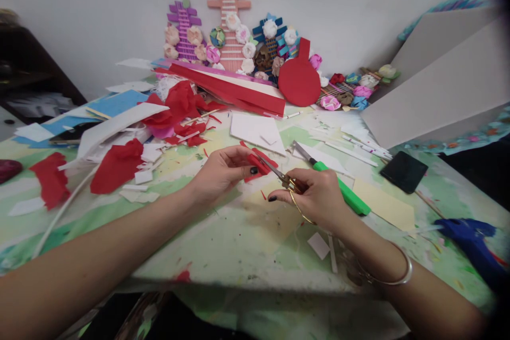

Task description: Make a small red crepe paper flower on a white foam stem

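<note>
Near the middle of the table, my left hand [223, 172] pinches a small red piece [263, 163] between thumb and fingers. My right hand [316, 194] is closed around gold-handled scissors [285, 178]. Their blades point up and to the left and lie across the red piece, close to my left fingertips. Just behind my right hand lies a green utility knife [353, 196] with its blade to the left. A white card [255, 130] lies beyond the red piece. Below my right hand are a small white square [318, 245] and a thin white strip.
Red crepe scraps [117, 167], white scraps and blue sheets [115, 103] cover the left side. A blue glue gun [470, 239] and black phone-like slab [404, 171] lie right. Flower-decorated stick crafts [229, 32] and a red round shape [299, 82] stand against the wall.
</note>
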### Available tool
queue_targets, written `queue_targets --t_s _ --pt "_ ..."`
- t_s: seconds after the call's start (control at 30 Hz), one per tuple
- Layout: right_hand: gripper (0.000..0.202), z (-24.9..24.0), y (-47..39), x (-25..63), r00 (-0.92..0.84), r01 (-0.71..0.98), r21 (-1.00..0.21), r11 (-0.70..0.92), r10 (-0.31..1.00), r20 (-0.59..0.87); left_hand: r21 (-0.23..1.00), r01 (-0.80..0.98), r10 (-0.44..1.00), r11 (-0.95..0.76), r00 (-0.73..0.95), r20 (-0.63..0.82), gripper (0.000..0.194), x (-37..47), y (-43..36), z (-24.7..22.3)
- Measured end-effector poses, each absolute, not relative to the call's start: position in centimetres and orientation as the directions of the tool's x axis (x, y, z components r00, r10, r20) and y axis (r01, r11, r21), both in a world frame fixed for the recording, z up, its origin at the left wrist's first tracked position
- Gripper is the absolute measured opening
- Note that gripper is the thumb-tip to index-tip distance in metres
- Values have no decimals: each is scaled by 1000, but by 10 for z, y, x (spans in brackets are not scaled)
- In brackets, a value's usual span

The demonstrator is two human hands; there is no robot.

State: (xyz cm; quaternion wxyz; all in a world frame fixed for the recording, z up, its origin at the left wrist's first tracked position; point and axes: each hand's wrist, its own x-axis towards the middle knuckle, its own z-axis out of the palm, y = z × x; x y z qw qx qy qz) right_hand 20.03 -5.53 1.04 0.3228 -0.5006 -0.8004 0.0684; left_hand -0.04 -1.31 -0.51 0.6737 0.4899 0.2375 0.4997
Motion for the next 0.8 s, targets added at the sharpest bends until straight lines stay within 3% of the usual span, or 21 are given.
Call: queue_targets --t_s 0.4,0.8 --pt "46 16 -55 201 -364 701 -521 487 873 325 900 -437 920 7 356 166 26 -1 -11 -6" --pt "47 13 -54 201 -343 702 -535 471 881 327 897 -441 925 11 346 159 24 -1 -12 -6"
